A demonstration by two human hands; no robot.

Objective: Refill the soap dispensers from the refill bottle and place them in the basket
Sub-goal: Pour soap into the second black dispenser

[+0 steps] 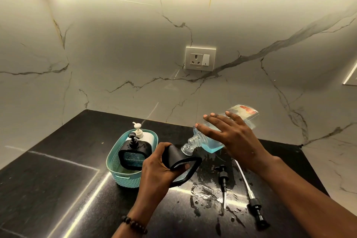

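Observation:
My left hand [158,162] grips a black soap dispenser [180,166] without its pump, tilted over the counter. My right hand [229,137] holds the clear refill bottle [210,142] of blue liquid tipped down, its neck [190,146] touching the dispenser's top. The fingers lie spread over the bottle's side. A teal basket [123,175] to the left holds a black dispenser [131,154] and a white one [142,134], both with pumps on.
Two loose black pumps with tubes, one [223,179] and another [253,201], lie on the black counter [58,189] to the right of the dispenser. Spilled liquid [204,195] wets the counter beneath my hands. A marble wall with a socket [200,58] stands behind.

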